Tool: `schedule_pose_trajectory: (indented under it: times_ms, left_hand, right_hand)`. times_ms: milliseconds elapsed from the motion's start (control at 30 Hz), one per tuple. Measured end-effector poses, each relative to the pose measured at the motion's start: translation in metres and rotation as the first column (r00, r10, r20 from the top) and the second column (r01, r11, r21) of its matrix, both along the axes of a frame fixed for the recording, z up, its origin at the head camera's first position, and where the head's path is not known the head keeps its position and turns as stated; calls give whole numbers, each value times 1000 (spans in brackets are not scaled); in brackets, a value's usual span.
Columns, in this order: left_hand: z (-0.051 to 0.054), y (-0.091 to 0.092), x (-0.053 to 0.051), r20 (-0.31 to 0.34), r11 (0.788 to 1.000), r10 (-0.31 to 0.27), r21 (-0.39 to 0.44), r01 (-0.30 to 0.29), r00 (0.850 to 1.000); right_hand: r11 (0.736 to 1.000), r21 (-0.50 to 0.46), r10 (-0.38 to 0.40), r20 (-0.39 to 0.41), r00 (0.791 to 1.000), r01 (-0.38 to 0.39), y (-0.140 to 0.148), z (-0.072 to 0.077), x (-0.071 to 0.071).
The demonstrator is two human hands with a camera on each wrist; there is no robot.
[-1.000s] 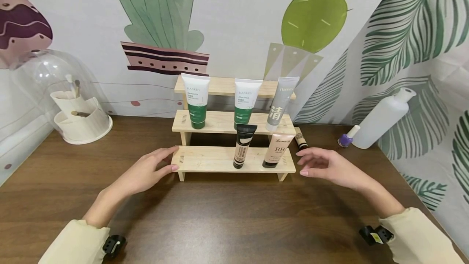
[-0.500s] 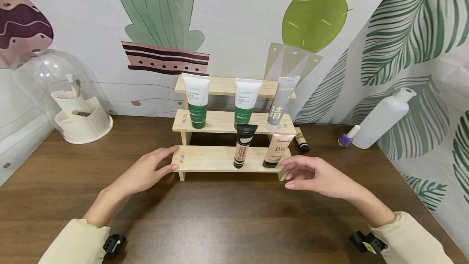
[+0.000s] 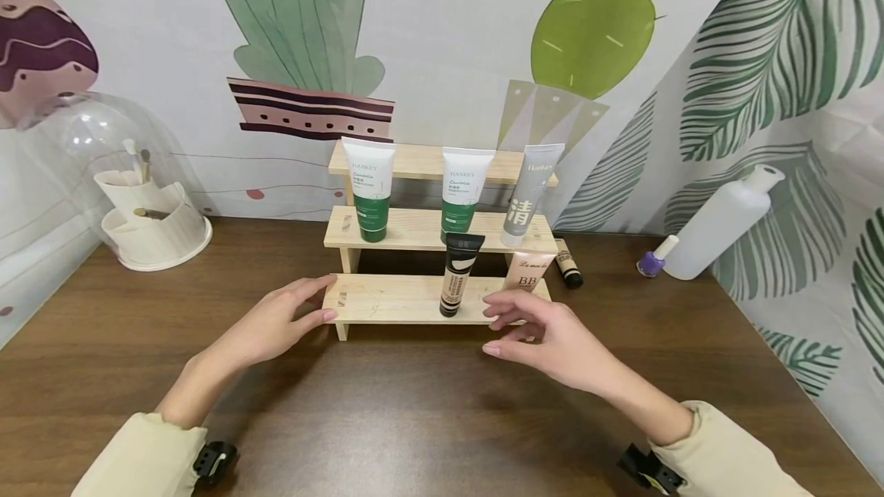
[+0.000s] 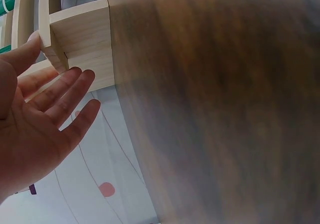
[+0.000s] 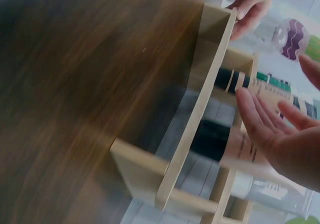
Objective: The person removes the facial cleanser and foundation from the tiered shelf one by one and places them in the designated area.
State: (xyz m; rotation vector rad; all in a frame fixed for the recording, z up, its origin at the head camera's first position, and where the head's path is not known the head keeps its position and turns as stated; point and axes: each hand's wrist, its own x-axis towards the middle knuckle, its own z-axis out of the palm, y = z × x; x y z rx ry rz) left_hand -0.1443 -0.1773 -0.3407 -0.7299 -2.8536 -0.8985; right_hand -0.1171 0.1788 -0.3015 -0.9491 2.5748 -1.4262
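Observation:
My left hand (image 3: 286, 320) grips the left end of a tiered wooden display rack (image 3: 387, 299) at its lowest shelf. In the left wrist view, the thumb and index finger meet the board's end while the other fingers (image 4: 82, 121) extend freely. My right hand (image 3: 545, 336) hovers with relaxed fingers before the lowest shelf, holding nothing. It partly hides a pink BB cream tube (image 3: 528, 271). Left of its fingertips, a black-and-beige cosmetic tube (image 3: 456, 282) stands upright on that shelf. The middle shelf bears two white-and-green tubes (image 3: 374, 198) (image 3: 464, 194) and a grey tube (image 3: 530, 194).
Behind the rack's right end, a small beige tube with a black cap (image 3: 569, 265) lies on the table (image 3: 428, 413). Farther right are purple nail polish (image 3: 652, 261) and a white bottle (image 3: 721, 225). A clear dome (image 3: 90, 129) covers a white brush holder (image 3: 152, 225) at left.
My right hand has moved left from beyond the rack's right end to in front of the BB cream tube. My left hand stays on the rack.

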Motion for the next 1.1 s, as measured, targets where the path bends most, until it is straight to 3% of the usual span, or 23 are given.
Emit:
schedule_pose_trajectory:
  times_ms: [400,800,1100]
  left_hand:
    - [-1,0,0,6,1000,3,2,-3,1000]
    - [-2,-1,-1,2,1000,2,4,-2,1000]
    - [-1,-1,-1,5,1000,5,6,-5,1000]
  right_hand:
    - [985,-29,-171,3,985,171,-32,-9,-5]
    - [977,-87,-194,10,981,194,-49,-20,-15]
    - [969,-66,-239,-11,971,238,-53,-23,-18]
